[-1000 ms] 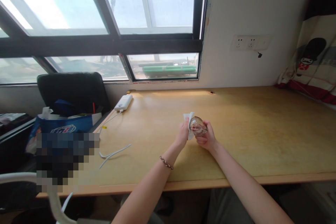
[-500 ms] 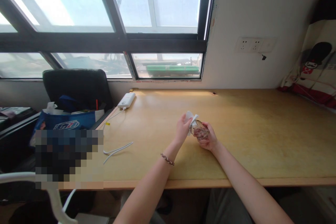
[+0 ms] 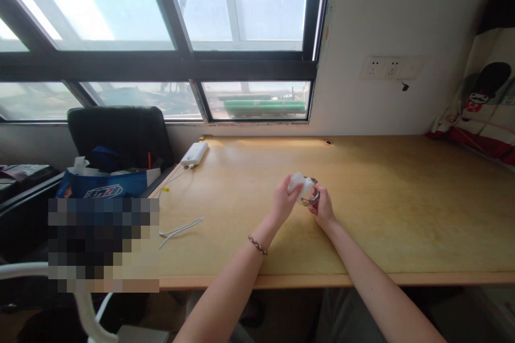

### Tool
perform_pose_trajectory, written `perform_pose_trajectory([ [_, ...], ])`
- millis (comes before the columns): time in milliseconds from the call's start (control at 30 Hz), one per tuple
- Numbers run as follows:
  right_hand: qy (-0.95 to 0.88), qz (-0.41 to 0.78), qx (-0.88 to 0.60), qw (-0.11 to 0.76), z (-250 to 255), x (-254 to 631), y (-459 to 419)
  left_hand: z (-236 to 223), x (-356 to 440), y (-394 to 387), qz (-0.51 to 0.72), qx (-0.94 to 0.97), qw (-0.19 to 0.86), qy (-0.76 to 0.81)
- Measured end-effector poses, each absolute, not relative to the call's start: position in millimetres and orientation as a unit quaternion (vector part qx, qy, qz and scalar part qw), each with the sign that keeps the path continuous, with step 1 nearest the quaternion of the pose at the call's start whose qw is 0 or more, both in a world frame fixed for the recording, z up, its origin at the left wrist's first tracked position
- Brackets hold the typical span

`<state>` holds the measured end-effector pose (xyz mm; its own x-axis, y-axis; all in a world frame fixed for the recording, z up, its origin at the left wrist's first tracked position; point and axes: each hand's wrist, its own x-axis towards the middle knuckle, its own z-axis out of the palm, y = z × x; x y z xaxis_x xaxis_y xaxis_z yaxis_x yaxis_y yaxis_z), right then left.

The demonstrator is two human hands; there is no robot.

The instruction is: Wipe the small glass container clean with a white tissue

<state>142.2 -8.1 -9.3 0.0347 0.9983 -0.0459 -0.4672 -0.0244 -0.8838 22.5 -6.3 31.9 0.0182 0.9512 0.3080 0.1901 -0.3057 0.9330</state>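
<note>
My left hand, with a braided bracelet on its wrist, is closed on a crumpled white tissue or cloth. The white piece is against the near side of a clear drinking glass. My right hand grips this glass from the right, with its fingers wrapped around the side. Both hands are held over the middle of the wooden table. Part of the glass is hidden behind the white piece and my fingers.
At the table's left edge lies a white power bank with a white cable. A black chair holding a blue bag stands to the left. Behind the table are a window and a wall with sockets; a curtain hangs at right.
The glass has turned in my right hand, and its rim now shows differently. My left hand has shifted slightly right, and the white piece now bunches over the glass.
</note>
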Motion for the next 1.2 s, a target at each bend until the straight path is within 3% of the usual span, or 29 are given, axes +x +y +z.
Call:
perform_pose_trajectory([
  [100, -0.340, 0.503, -0.430, 0.668, -11, 140, -9, 23, 27, -12, 0.493, 0.634, 0.282, 0.524],
  [200, -0.348, 0.454, -0.465, 0.675, -8, 137, -13, 14, 32, -18, 0.467, 0.660, 0.237, 0.538],
  [400, -0.360, 0.430, -0.481, 0.674, -2, 134, -20, 15, 29, -17, 0.472, 0.682, 0.180, 0.528],
  [533, -0.404, 0.456, -0.459, 0.647, -2, 132, -24, 21, 20, -3, 0.509, 0.604, 0.253, 0.558],
  [733, -0.397, 0.586, -0.374, 0.599, 3, 133, -21, 11, 18, 17, 0.522, 0.486, 0.524, 0.465],
  [833, -0.394, 0.630, -0.338, 0.577, 5, 133, -19, 3, 17, 22, 0.525, 0.422, 0.594, 0.440],
  [1033, -0.410, 0.619, -0.339, 0.578, -1, 130, -19, -11, 12, 29, 0.505, 0.362, 0.633, 0.462],
  [1200, -0.393, 0.618, -0.352, 0.583, -5, 129, -18, -6, 10, 26, 0.586, 0.383, 0.504, 0.506],
])
